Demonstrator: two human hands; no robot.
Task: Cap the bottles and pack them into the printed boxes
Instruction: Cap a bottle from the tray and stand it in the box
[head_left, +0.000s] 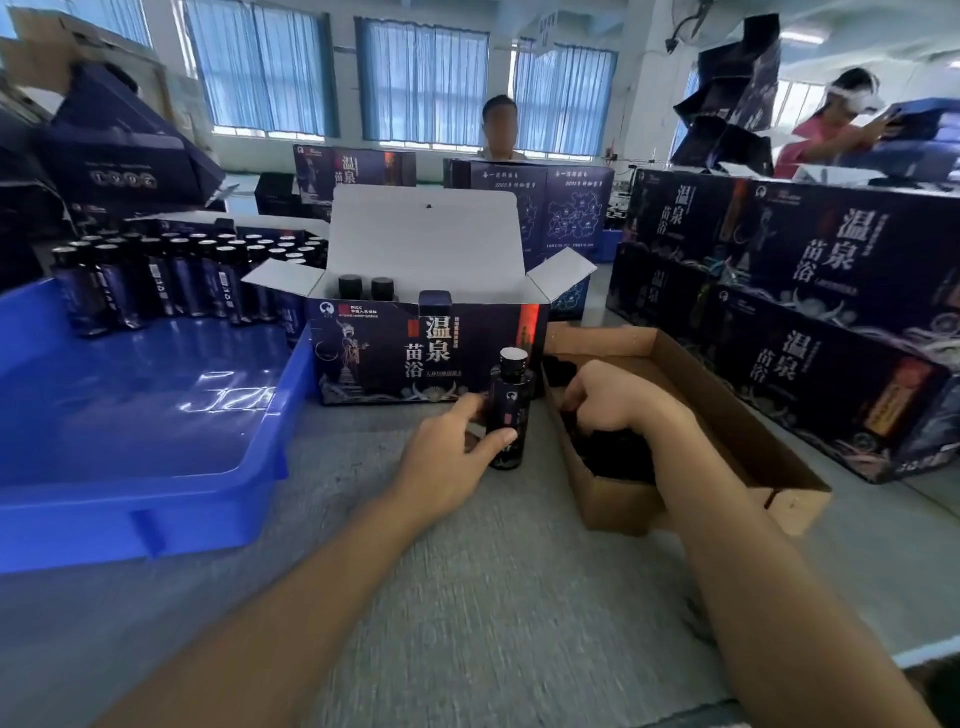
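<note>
Head view: the left hand (457, 441) is gripping a small dark bottle (511, 410), thumb lying across its glossy printed label and fingers wrapping its far side. The bottle is a slim cylinder with a narrow neck and a pale, flat round top, and it is standing upright on the grey, matte table (493, 597), just in front of the open printed box (415, 358). That box is smooth dark card with white inner flaps standing open, and two black-capped bottles (366, 288) are showing inside at its left. The right hand (608, 395) is reaching down into a shallow brown cardboard tray (727, 415), its fingers curling among the heap of black caps (618, 457); whether it is holding one I cannot tell. To the left, a shiny blue plastic bin (156, 415) is holding rows of dark upright bottles (171, 280) at its far end. More printed boxes (805, 322) are lying stacked along the right.
</note>
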